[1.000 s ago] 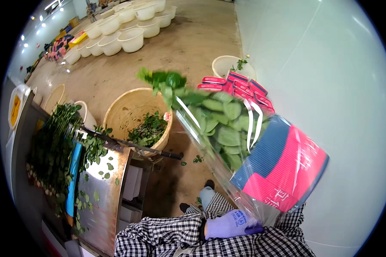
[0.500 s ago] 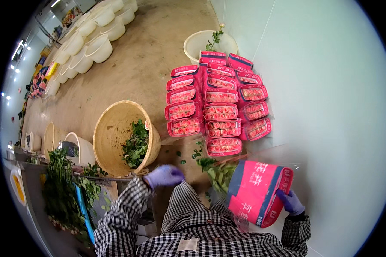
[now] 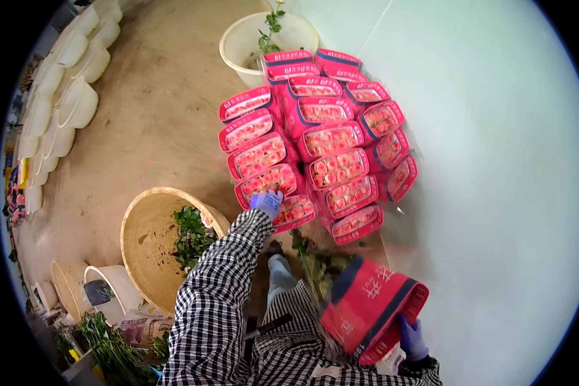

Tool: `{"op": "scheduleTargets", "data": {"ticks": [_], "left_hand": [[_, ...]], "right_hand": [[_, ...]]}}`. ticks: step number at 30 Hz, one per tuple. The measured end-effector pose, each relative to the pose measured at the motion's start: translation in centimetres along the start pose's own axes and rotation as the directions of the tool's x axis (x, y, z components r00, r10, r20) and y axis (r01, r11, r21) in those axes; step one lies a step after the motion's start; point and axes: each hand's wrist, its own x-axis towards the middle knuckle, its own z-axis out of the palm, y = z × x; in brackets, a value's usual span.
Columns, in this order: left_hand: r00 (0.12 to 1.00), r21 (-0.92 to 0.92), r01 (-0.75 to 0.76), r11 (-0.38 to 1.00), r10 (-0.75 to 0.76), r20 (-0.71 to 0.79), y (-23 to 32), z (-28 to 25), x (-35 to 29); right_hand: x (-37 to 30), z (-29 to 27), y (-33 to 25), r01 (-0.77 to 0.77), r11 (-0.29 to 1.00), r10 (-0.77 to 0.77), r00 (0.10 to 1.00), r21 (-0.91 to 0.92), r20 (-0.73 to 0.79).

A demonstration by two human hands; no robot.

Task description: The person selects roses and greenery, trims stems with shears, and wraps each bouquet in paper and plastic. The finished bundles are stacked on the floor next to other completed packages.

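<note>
My left hand [image 3: 267, 204], in a purple glove, reaches to the near end of a group of wrapped rose bouquets [image 3: 333, 168]. It touches the top edges of two pink-wrapped bouquets at the near left; its fingers are partly hidden there, so whether they grip is unclear. Low on the right, my gloved right hand [image 3: 414, 337] is closed on the rim end of another wrapped bouquet [image 3: 370, 302], in a pink and dark blue sleeve. This one lies tilted across my front, its leafy stems [image 3: 315, 267] pointing away to the left.
A large tan tub [image 3: 141, 257] with cut leaves stands to my left, beside smaller buckets [image 3: 71, 283]. A white tub [image 3: 235, 48] with a leafy stem is behind the bouquets. Stacked white tubs [image 3: 77, 103] line the far left. A pale wall [image 3: 482, 167] rises on the right.
My left hand has moved forward from above my lap to the near bouquets. The nearest left bouquet sits further right in its row. My right hand still holds its bouquet, now slightly lower.
</note>
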Motion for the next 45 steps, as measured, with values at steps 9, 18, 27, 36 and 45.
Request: {"op": "scheduleTargets", "data": {"ticks": [9, 18, 27, 36, 45], "left_hand": [[0.894, 0.016, -0.273, 0.962, 0.260, -0.365, -8.3, -4.5, -2.6], [0.935, -0.023, -0.164, 0.986, 0.148, -0.322, -9.0, -10.2, -6.2], [0.925, -0.061, -0.169, 0.984, 0.137, -0.353, -9.8, -8.5, -4.4], [0.809, 0.151, -0.240, 0.959, 0.284, -0.515, -7.4, -2.7, 1.1], [0.942, 0.010, 0.054, 0.998, -0.048, -0.331, -2.4, 1.6, 5.0]], "right_hand": [[-7.6, 8.4, -3.4, 0.060, 0.993, -0.035, 0.971, 0.100, -0.236], [-3.1, 18.0, -4.0, 0.209, 0.940, -0.111, 0.935, 0.270, -0.336], [10.5, 31.0, 1.5, 0.149, 0.955, -0.200, 0.963, -0.258, -0.182], [25.7, 31.1, 10.7, -0.117, 0.987, 0.092, 0.972, -0.106, -0.218], [28.4, 32.6, 11.7, -0.256, 0.966, 0.258, 0.944, 0.036, -0.204]]}}
